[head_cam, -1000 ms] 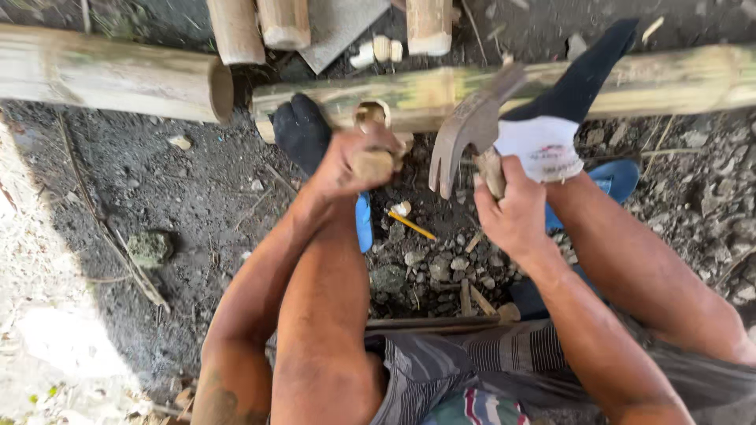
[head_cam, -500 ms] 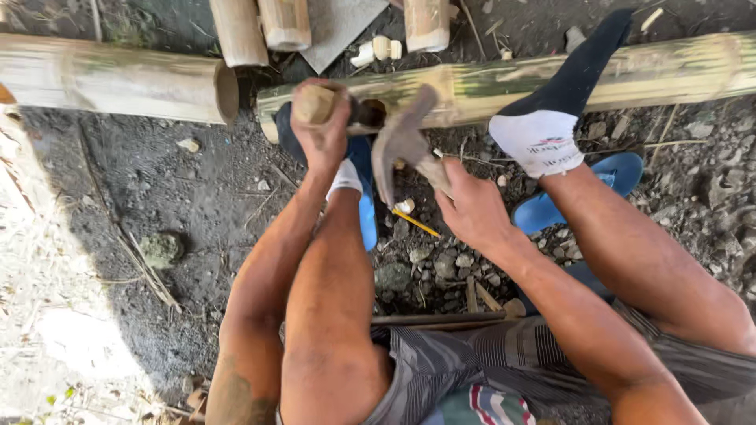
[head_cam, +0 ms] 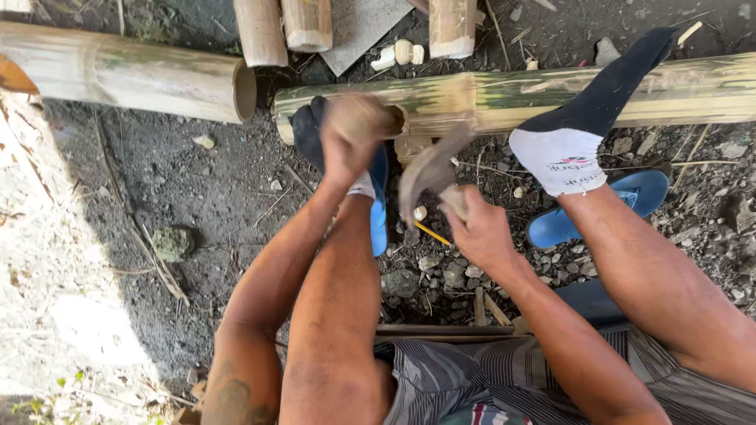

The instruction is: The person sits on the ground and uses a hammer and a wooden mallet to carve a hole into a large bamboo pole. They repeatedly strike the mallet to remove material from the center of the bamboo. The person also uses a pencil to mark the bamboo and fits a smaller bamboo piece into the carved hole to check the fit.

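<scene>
Two long bamboo poles (head_cam: 134, 72) (head_cam: 567, 90), three short cut pieces (head_cam: 307, 24) (upper edge), two blue sandals (head_cam: 606, 208), one hammer (head_cam: 429, 169).

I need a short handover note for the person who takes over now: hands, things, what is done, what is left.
Left hand: closed on a small tool, blurred, held at the notch in the bamboo pole.
Right hand: grips a hammer, raised beside the notch.
Pole: lies on the ground, the right foot in a sock rests on it.
Done: a notch is cut.
Left: cannot tell how deep it must go.

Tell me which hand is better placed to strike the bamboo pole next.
Probably the right hand: it grips the hammer beside the bamboo pole, while the left hand rests on the pole.
</scene>
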